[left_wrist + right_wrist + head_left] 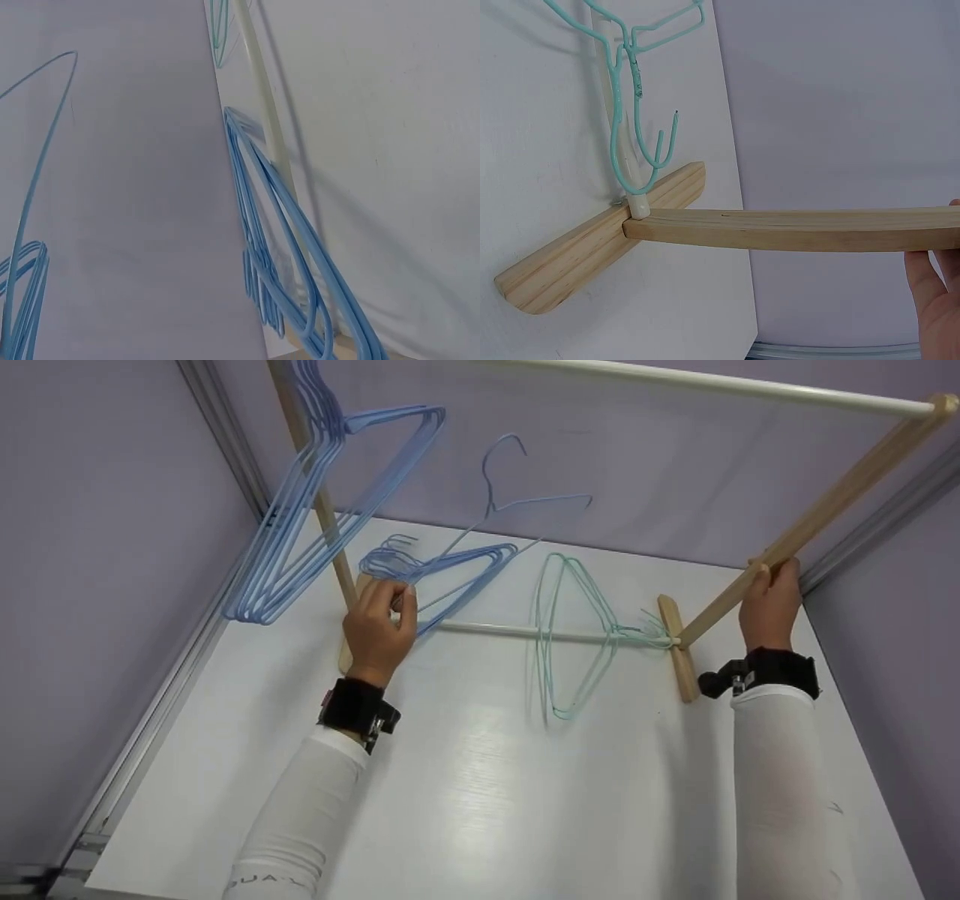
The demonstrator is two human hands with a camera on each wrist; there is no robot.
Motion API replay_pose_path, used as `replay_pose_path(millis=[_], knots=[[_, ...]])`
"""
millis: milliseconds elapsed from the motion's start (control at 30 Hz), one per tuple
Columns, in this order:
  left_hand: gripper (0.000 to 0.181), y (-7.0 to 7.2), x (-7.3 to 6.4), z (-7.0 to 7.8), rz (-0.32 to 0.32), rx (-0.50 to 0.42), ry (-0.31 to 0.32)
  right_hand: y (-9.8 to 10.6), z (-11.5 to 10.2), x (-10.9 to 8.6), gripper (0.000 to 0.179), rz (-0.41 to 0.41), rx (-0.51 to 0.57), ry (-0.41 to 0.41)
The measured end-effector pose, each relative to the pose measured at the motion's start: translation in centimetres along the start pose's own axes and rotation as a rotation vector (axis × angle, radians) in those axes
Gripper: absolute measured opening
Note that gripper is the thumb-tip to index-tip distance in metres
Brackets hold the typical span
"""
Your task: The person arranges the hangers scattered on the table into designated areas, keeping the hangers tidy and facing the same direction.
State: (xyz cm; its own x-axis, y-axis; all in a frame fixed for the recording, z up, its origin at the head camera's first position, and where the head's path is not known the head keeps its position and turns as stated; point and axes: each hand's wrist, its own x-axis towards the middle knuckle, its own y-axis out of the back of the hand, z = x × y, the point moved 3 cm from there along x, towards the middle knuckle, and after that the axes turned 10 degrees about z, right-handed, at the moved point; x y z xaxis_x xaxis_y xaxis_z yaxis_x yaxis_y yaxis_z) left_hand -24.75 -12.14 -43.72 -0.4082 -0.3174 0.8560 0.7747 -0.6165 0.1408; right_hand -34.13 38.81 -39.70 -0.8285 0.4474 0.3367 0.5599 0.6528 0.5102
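My left hand pinches one end of a single blue wire hanger, whose hook points up and away from me. Just beyond this hand, a bunch of blue hangers sits at the left end of the low white rod. My right hand grips the right wooden upright of a rack, with fingers against the wood in the right wrist view. No part of the left hand shows in the left wrist view.
Several blue hangers hang at upper left, in front of the left upright. Mint-green hangers hook over the low rod near the right wooden foot. A top rod crosses above. Purple-grey panels surround the white table.
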Motion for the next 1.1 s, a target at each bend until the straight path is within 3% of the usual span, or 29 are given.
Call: replay_pose_path(millis=[133,367,567,700,867,1100], knots=[[0.014,0.4,0.5,0.2,0.071,-0.047,-0.047,0.0,0.0,-0.1,0.043,-0.011,-0.001,0.008],[0.007,1.3,2.0,1.2,0.184,-0.117,-0.070,0.1,0.1,-0.1,0.044,-0.007,-0.004,0.007],[0.018,1.9,3.1,1.9,0.245,-0.132,-0.068,0.2,0.1,-0.1,0.044,-0.013,-0.007,-0.009],[0.025,2.2,3.6,2.1,0.279,-0.124,-0.053,0.2,0.1,-0.1,0.044,-0.010,-0.002,-0.015],[0.012,2.7,4.4,2.5,0.311,-0.112,-0.010,0.1,0.0,0.0,0.044,-0.005,-0.009,-0.002],[0.010,3.3,5.2,2.4,0.306,-0.068,0.051,0.0,0.1,0.1,0.042,-0.007,-0.007,-0.001]])
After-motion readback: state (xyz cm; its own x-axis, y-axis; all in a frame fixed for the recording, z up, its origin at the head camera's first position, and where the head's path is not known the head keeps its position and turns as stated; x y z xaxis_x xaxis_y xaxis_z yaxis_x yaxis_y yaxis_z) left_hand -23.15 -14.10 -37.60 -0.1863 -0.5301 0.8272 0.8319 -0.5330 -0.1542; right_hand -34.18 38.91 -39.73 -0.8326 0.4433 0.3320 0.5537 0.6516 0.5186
